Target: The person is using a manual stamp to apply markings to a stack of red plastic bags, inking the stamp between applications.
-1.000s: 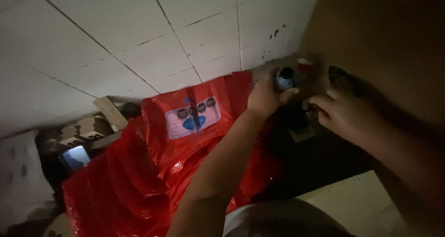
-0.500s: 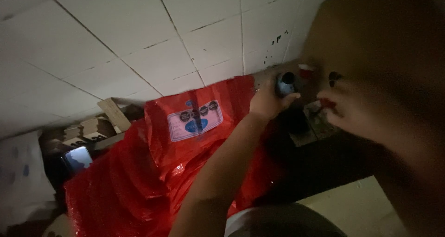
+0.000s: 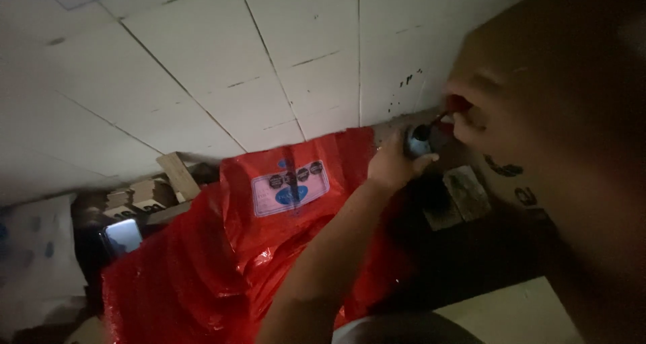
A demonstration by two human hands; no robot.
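From the head camera, we are reaching our left hand [image 3: 393, 163] forward over a large red plastic bag [image 3: 229, 263], and its fingers are wrapping around a small dark, rounded object with a pale shiny face [image 3: 418, 141]; the dim light is keeping us from telling exactly what it is. Our right hand [image 3: 501, 122] is looming very close to the lens, blurred, and its fingers are pinching a small red-tipped piece [image 3: 457, 104] just above and to the right of the dark object; whether the two are touching, we cannot tell. The bag is carrying a pale rectangular label [image 3: 291, 186] and is lying against a wall of white tiles [image 3: 202, 68]. Left of the bag, scraps of cardboard [image 3: 151, 189] are piling up, and a small brownish block [image 3: 461, 196] is sitting in shadow below our hands.
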